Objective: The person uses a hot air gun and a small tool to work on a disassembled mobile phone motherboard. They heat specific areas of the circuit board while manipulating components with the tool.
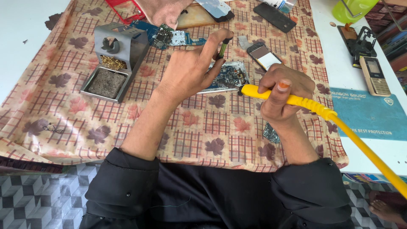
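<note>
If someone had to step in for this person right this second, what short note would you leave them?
Left hand: grip shut on a thin green-handled tool, held over the open phone board.
Right hand: grip shut on the yellow soldering iron; its tip is at the board's right edge, and its cord runs off to the lower right.
Things: the board lies on the patterned cloth. The iron stand, with sponge and brass wool, is to the left. A small phone lies just beyond the board.
Done: board is exposed, both tools are in hand.
Left: cannot tell which joints are finished; check the board up close.
</note>
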